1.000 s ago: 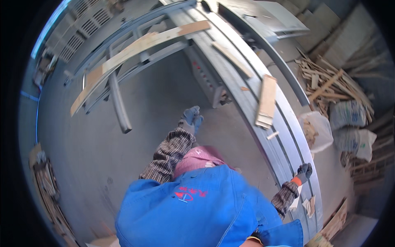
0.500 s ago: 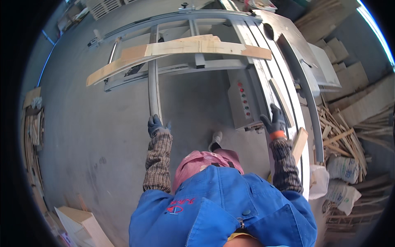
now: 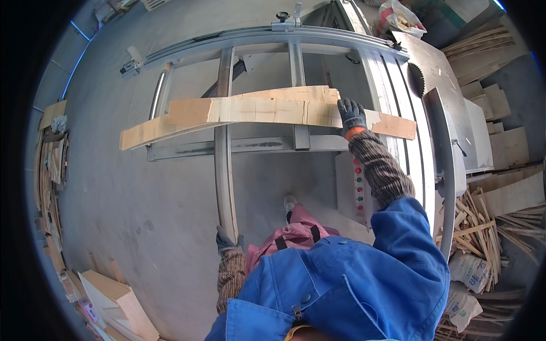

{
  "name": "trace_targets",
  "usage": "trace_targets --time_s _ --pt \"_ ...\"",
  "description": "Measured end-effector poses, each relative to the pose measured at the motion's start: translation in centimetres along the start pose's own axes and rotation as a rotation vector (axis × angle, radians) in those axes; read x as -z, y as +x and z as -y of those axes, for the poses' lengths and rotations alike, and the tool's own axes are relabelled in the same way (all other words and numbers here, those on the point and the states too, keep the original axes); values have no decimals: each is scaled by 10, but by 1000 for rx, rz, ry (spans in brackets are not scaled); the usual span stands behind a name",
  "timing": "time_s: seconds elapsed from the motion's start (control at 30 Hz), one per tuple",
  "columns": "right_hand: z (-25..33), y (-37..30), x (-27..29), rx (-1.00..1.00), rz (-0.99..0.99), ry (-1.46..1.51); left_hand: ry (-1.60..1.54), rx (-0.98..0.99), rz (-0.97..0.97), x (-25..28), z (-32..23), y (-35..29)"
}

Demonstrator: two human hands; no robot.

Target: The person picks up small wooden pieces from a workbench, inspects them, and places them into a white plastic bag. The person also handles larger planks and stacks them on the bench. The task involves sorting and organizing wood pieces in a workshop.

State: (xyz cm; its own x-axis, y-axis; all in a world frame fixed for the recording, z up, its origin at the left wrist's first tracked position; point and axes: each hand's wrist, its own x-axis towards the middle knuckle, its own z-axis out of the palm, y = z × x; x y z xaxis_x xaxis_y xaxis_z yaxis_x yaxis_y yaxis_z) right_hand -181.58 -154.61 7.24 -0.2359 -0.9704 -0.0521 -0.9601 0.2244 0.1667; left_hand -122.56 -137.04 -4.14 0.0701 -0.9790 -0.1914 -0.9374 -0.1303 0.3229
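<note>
My left hand (image 3: 228, 241), in a dark grey glove, is closed round the near end of a long metal bar (image 3: 225, 176). Ahead, a long pale wooden board (image 3: 273, 111) with a bent outline lies across the sliding frame (image 3: 187, 151) of a table saw. My right hand (image 3: 352, 116), gloved with an orange cuff, grips this board near its right end. Its fingers reach the board's far edge; the underside of the grip is hidden. A second thin wooden piece (image 3: 301, 92) shows just behind the board.
A toothed saw blade (image 3: 417, 79) stands right of the rails, by the saw's table (image 3: 406, 48). Buttons line a control panel (image 3: 358, 184) below my right arm. Scrap wood (image 3: 475, 227) and sacks (image 3: 471, 270) lie at right; a wooden box-like piece (image 3: 119, 301) is at lower left.
My right hand has moved from the rail forward to the board. My left hand stays on the bar's end. The view has shifted, so the saw sits lower and further right.
</note>
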Motion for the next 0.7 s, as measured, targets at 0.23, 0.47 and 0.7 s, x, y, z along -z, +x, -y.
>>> trace_targets --time_s 0.23,0.47,0.7 --pt "-14 35 -17 162 116 67 -102 193 131 26 -15 -14" --pt "-69 -74 104 110 459 766 -60 -297 -235 69 -32 67" --pt "-67 -322 162 -146 657 972 -316 -1017 -600 189 -184 69"
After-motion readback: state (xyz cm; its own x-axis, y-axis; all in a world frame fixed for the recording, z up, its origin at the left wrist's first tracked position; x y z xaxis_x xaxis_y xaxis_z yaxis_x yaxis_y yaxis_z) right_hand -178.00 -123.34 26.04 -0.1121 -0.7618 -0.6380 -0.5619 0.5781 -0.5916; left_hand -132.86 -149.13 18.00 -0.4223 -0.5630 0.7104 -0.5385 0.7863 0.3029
